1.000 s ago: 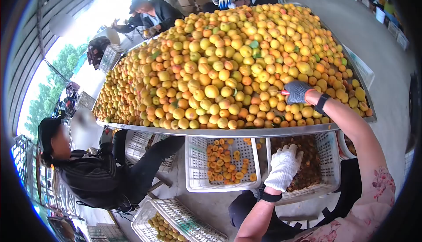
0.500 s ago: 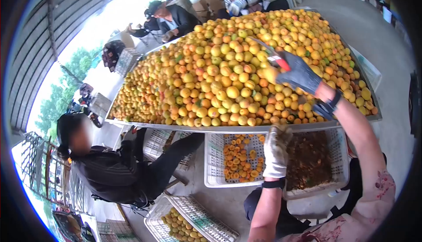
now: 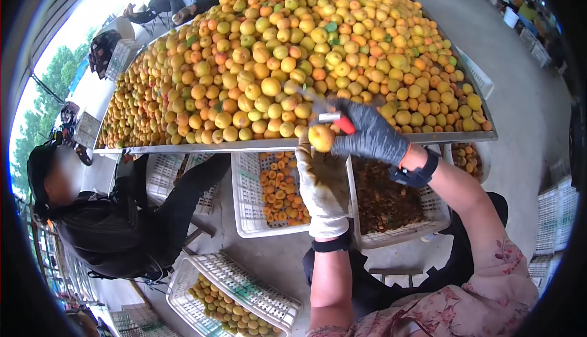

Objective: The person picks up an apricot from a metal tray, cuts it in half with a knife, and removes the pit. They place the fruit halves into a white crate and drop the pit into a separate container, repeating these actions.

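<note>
My right hand (image 3: 374,134), in a grey glove, is closed on a red-handled knife (image 3: 344,123), its blade blurred and pointing up and left over the fruit. A yellow-orange apricot (image 3: 321,137) sits at the fingertips of that same hand. My left hand (image 3: 322,193), in a stained white glove, is raised just below, with a finger extended along the apricot's left side; its other fingers are partly hidden. Behind both hands, a large heap of apricots (image 3: 269,62) covers the metal-edged table (image 3: 202,148).
Below the table edge stand a white crate (image 3: 244,205) with halved apricots (image 3: 282,190) and another crate (image 3: 400,237) of brown scraps (image 3: 385,199). A tilted crate (image 3: 244,285) lies over whole apricots at lower left. A person in black (image 3: 116,227) sits left; others sit across the table.
My right hand has come down and left from over the heap with the knife and an apricot, meeting my left hand near the table edge. The view has shifted right and down.
</note>
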